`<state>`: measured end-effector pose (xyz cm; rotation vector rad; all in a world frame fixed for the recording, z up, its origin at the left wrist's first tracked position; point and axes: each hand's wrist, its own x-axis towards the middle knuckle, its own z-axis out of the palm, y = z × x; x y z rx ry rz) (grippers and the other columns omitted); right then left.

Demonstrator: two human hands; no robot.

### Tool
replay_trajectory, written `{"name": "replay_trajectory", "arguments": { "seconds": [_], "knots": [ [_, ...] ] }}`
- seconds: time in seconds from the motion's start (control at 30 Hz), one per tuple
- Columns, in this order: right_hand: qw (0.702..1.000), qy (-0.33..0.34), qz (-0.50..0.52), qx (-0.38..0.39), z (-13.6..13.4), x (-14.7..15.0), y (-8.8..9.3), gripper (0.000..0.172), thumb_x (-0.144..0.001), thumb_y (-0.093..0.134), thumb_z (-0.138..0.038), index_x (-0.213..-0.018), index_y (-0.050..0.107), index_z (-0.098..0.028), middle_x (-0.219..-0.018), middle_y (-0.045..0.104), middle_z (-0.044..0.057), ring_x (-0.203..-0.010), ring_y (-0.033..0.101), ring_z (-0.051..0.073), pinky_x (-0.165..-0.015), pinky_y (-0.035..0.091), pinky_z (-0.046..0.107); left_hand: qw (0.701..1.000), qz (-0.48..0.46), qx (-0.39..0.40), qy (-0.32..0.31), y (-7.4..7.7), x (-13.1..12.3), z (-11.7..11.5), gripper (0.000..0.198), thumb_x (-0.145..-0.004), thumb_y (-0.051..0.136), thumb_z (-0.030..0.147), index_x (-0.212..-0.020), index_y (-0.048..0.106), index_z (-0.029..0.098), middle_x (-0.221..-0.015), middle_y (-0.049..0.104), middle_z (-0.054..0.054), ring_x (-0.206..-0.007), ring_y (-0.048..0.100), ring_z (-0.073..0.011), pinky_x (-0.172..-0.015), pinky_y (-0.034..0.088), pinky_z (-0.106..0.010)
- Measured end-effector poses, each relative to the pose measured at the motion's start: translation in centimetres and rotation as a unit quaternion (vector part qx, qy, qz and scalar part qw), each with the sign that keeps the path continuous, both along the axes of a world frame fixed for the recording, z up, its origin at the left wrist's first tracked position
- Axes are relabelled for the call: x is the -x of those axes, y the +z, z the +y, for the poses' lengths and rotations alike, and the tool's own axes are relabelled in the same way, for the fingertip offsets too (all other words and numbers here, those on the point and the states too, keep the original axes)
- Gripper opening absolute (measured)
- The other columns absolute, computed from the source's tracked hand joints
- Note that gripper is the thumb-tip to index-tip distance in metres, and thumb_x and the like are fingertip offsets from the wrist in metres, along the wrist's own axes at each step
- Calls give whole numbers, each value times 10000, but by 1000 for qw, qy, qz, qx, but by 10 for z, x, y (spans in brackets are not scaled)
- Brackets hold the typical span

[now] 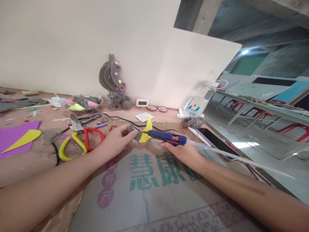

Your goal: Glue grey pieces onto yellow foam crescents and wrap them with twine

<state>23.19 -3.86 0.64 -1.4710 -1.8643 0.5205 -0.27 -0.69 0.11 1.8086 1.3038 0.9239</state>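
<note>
My right hand (177,148) is closed round the handle of a blue hot glue gun (166,137), and a long clear glue stick (231,155) sticks out of its back end to the right. The nozzle points left, at a small grey felt piece (138,136) pinched in my left hand (123,137). Beside the nozzle and the felt is a yellow crescent (146,132); whether my fingers hold it too is hidden. Under both hands lies a printed cardboard sheet (125,196) with green and purple characters.
Yellow-handled scissors (72,146) and red-handled ones (94,138) lie left, near purple foam (14,133). A bowl of bits (83,104), a grey hanging ornament (112,77) and a small clock (142,102) stand behind. Right are grey yarn (192,121), a bottle (199,98) and a phone (217,141).
</note>
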Motion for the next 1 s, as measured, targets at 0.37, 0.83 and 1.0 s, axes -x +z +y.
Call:
{"name": "replay_trajectory", "arguments": {
  "seconds": [0.37, 0.83, 1.0],
  "knots": [
    [999, 21, 18, 17, 0, 0, 1, 320, -735, 599, -480, -871, 614, -191, -763, 633, 17, -679, 569, 172, -575, 450, 268, 1000, -2, 5, -6, 3, -1, -3, 329, -792, 482, 464, -634, 394, 189, -550, 433, 61, -454, 394, -64, -398, 263, -170],
    [945, 67, 320, -9, 10, -17, 55, 295, -810, 529, -454, -769, 594, -170, -834, 636, 59, -584, 538, 109, -548, 437, 234, 996, -63, 60, -18, 4, 0, 1, 352, -806, 462, 478, -626, 421, 178, -542, 393, 64, -433, 344, -54, -390, 231, -173],
    [976, 22, 214, -35, 37, -25, 65, 371, -774, 551, -513, -859, 630, -160, -911, 652, 84, -704, 590, 140, -583, 456, 232, 996, -69, 56, -26, 2, -1, 1, 356, -804, 467, 476, -621, 422, 174, -541, 391, 64, -468, 343, -63, -430, 241, -185]
  ]
}}
